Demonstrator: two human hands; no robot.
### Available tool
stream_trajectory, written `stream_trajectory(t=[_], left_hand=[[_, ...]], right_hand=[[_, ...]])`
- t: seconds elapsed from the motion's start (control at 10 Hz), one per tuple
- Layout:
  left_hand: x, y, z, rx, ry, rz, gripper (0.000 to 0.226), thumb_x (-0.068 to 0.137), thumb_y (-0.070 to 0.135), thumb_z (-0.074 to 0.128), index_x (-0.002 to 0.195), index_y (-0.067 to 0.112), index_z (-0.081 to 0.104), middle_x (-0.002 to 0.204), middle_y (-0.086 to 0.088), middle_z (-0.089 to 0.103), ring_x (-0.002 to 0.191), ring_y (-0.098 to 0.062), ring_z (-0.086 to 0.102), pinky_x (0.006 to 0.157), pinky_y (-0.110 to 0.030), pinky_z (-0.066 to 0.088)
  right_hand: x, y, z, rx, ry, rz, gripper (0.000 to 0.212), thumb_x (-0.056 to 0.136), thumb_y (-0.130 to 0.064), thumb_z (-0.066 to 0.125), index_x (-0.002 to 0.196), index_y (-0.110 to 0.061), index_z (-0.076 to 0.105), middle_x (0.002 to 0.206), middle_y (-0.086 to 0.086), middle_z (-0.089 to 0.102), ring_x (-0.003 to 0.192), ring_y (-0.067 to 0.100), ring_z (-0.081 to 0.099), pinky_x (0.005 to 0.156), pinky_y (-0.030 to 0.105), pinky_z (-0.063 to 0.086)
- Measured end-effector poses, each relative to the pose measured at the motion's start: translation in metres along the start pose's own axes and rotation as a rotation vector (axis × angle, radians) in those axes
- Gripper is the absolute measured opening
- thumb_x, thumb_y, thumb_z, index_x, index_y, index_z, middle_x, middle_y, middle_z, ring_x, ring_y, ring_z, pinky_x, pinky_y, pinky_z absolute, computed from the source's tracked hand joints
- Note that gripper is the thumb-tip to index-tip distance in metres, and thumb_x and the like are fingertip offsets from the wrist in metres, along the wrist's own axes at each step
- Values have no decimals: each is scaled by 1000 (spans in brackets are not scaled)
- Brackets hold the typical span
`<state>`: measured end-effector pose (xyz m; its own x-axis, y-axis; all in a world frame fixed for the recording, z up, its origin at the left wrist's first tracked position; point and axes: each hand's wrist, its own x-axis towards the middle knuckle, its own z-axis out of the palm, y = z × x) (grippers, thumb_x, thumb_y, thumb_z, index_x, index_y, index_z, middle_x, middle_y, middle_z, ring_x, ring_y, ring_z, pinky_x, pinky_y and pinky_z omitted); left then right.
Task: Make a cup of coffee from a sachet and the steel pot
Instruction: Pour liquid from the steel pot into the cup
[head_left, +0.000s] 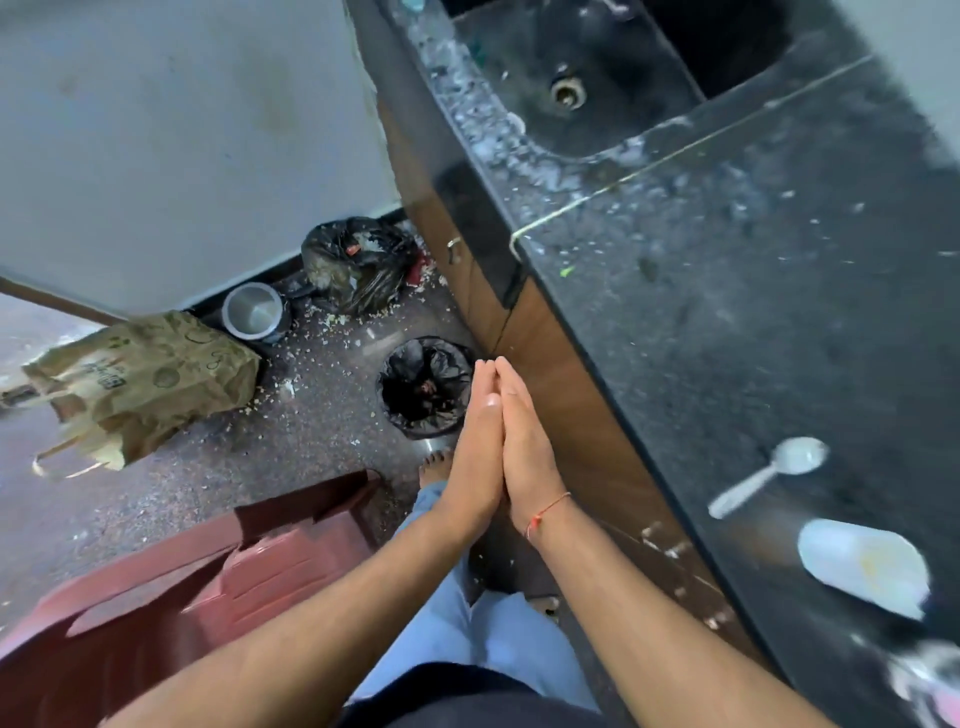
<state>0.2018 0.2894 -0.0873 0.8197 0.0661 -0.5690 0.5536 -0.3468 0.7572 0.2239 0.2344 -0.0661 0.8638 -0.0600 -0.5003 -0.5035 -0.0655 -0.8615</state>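
Observation:
My left hand (475, 457) and my right hand (524, 452) are pressed palm to palm with fingers straight, held over the floor beside the counter's wooden front. Neither hand holds anything. A red thread circles my right wrist. On the black counter (727, 322) at the right lie a steel spoon (769, 480) and a white, blurred item (865, 569) that may be a sachet or lid. A steel vessel (254, 312) stands on the floor by the wall. No cup is in view.
A small bin with a black liner (423, 387) stands just left of my fingertips. A tied black rubbish bag (358, 262), a brown paper bag (140, 379) and a maroon plastic chair (208, 571) occupy the littered floor. A dark sink (582, 78) is set in the counter's far end.

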Motion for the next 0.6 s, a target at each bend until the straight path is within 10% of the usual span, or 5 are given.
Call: stream_trajectory(t=[0.3,0.6], left_hand=[[-123,30,42,393,-230,762,54,117,37,30,171,41,27,178,30,9,168,-5,-7,131,-53,-8],[-233,32,116,839,-414,1088,67,111,46,16,175,33,0,181,18,-14,166,-16,-23,130,-62,-15]], right_hand=[[-157,13,-134,-250,310,-186,53,114,-32,37,166,-23,33,166,-19,30,159,-2,15,134,34,17],[-304,63,-225,-605,594,-291,60,114,-40,36,170,-30,18,178,-15,13,164,6,-6,134,54,13]])
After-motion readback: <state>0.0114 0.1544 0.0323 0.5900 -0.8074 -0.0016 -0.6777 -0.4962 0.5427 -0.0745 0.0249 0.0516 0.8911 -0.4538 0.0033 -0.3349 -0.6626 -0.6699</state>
